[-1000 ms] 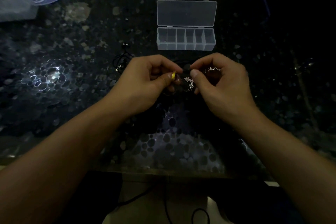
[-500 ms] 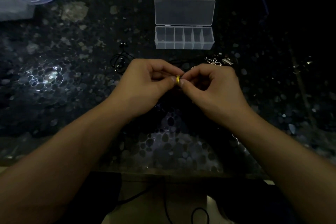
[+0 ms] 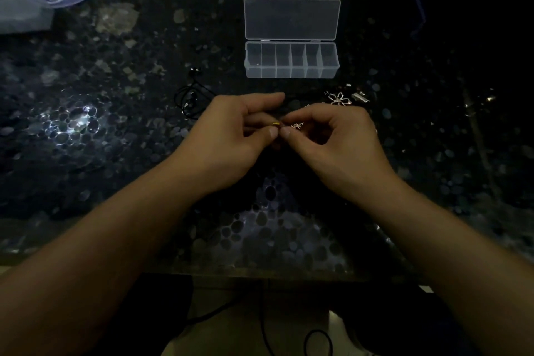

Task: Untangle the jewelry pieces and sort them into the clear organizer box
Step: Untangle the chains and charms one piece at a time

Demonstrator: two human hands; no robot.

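Since a moment ago a silver chain (image 3: 297, 125) has reappeared beside the gold ring (image 3: 276, 123), pinched between left hand (image 3: 231, 136) and right hand (image 3: 336, 141) fingers short of the organizer box (image 3: 290, 62); tugging hard could tighten the knot.

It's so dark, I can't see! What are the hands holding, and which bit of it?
The left hand pinches a small gold ring by its edge, at the fingertips. The right hand pinches a thin silver chain beside it; where exactly cannot be told.
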